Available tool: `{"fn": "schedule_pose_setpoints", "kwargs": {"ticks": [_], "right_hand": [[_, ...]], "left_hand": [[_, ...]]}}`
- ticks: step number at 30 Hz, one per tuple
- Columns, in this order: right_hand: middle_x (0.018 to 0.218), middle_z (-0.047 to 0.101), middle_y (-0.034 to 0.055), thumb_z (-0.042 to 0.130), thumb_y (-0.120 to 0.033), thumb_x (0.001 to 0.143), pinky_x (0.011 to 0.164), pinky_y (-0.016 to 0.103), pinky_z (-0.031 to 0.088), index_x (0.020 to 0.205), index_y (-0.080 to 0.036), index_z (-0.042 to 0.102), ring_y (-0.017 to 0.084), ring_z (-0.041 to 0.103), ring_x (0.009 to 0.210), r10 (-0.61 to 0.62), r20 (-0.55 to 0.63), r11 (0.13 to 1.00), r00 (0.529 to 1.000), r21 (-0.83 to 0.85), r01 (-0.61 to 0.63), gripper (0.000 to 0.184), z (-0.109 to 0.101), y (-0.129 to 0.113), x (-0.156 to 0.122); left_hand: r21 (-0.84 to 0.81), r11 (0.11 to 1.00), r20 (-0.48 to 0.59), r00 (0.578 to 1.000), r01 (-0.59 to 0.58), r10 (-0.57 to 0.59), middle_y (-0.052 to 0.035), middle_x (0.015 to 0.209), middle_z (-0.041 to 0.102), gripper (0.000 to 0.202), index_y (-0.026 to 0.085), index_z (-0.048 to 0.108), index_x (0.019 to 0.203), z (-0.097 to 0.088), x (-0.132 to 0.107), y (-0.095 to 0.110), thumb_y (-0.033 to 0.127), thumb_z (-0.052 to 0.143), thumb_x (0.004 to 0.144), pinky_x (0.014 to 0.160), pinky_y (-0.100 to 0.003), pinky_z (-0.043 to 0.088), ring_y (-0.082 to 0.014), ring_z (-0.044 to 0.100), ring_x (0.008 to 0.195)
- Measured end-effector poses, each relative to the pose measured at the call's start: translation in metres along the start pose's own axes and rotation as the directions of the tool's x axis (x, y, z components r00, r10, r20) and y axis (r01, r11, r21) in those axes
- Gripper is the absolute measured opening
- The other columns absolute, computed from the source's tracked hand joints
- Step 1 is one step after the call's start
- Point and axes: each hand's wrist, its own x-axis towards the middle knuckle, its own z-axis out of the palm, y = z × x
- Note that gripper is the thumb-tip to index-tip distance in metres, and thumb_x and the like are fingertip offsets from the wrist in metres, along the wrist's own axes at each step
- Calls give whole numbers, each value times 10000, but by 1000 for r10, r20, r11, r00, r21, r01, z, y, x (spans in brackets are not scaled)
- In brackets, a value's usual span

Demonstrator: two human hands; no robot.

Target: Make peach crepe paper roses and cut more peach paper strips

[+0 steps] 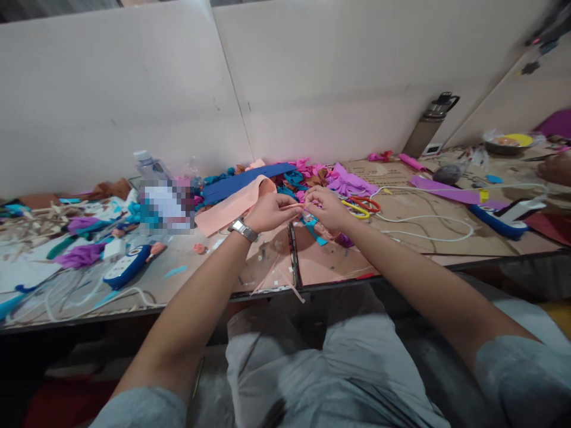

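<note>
My left hand point(273, 211), with a metal watch point(243, 229) on the wrist, has its thumb and fingers pinched together. My right hand point(328, 211) meets it fingertip to fingertip, also closed; whatever is between them is too small to make out. Behind my left hand lies a peach strip point(223, 215), its far end curling up by the knuckles. A blue strip point(250, 183) rests beyond it on a heap of crumpled coloured pieces. Below my right hand shows a teal scrap point(320, 239). Yellow and orange loops point(362, 205), like scissor handles, lie right of that hand.
At left stand a clear bottle point(149, 163) and a blue-and-white device point(128, 266) with a white cable. A flask point(428, 125) leans by the wall point(334, 77). Cardboard point(401, 220) covers the table's right part, with another blue device point(499, 223). Another person's hand point(555, 169) shows far right.
</note>
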Motion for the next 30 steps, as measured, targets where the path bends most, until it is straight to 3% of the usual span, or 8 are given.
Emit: {"fn": "schedule_pose_setpoints", "kwargs": {"ticks": [4,9,13,17,21,25,30], "right_hand": [[919,688,67,607,-262,804,851,367,485,720,-202,634,219,640,910,29,14,999,999,42,-30,106,-2,-6,-1],[768,710,23,657,-343,827,700,301,491,786,-190,712,178,644,721,80,88,993,993,81,-87,168,-3,-11,-4],[758,722,19,685,-372,837,723,297,506,778,-184,710,174,656,729,105,62,988,993,103,-111,199,-1,-10,-5],[814,753,30,676,-335,852,733,297,517,834,-190,741,182,681,767,48,47,994,998,93,-52,159,0,-10,-6],[846,777,30,664,-282,850,743,298,523,865,-210,771,190,703,788,-16,30,999,999,40,15,130,-1,-11,-7],[840,782,35,683,-276,851,722,298,490,879,-226,795,182,689,747,-125,31,989,992,-78,127,126,-4,-11,-7],[792,773,48,706,-265,852,766,339,462,859,-216,792,205,692,760,-266,-2,949,964,-177,261,99,-3,-11,-6]], "left_hand": [[-27,999,6,1000,28,-28,-92,818,763,480,142,776,881,0,0,0,607,665,833,679,-281,507,-210,674,774],[-34,997,57,996,64,-62,-92,832,776,465,152,782,887,0,1,-3,603,682,831,669,-269,520,-207,700,778],[-91,992,105,991,89,-79,-93,821,781,494,145,772,860,-2,0,-3,628,669,842,662,-259,522,-191,710,756],[-243,959,156,982,143,-107,-101,848,787,512,132,764,852,-3,0,1,638,738,778,703,-281,557,-202,724,793],[-399,874,204,956,276,-209,-92,859,787,461,132,761,832,-4,1,4,560,850,688,776,-318,596,-199,734,816],[-544,708,320,891,451,-322,-88,874,788,348,127,754,833,-7,2,3,362,923,640,807,-307,608,-175,748,812],[-639,600,355,876,482,-325,-91,822,785,252,114,750,822,-9,0,2,230,893,650,783,-305,619,-176,754,787]]}}
